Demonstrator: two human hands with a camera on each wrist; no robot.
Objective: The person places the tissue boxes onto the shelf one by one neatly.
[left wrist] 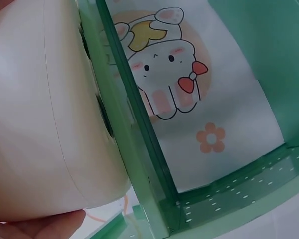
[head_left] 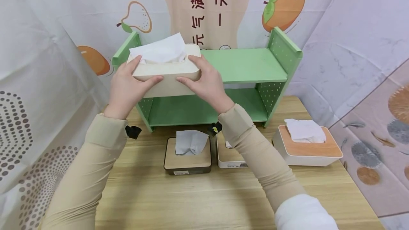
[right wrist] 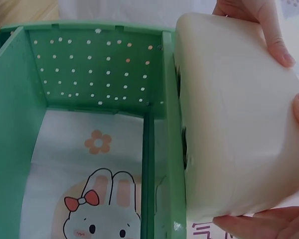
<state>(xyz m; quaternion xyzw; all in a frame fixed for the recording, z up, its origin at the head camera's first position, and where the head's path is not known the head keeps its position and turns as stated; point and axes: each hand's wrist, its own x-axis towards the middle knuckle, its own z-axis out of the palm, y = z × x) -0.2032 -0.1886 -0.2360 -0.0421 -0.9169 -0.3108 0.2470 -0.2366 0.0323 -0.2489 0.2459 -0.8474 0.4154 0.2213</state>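
A cream tissue box with a white tissue sticking out of its top is held at the left part of the green shelf's top board. My left hand grips its left end, thumb across the front. At the other end, my right hand holds it the same way. Both wrist views show the box wall close against the board's edge; whether its base rests fully on the board I cannot tell.
On the wooden table stand a dark tissue box with a wooden lid, a white one partly behind my right forearm, and another white one at the right. The shelf's lower board lies beneath.
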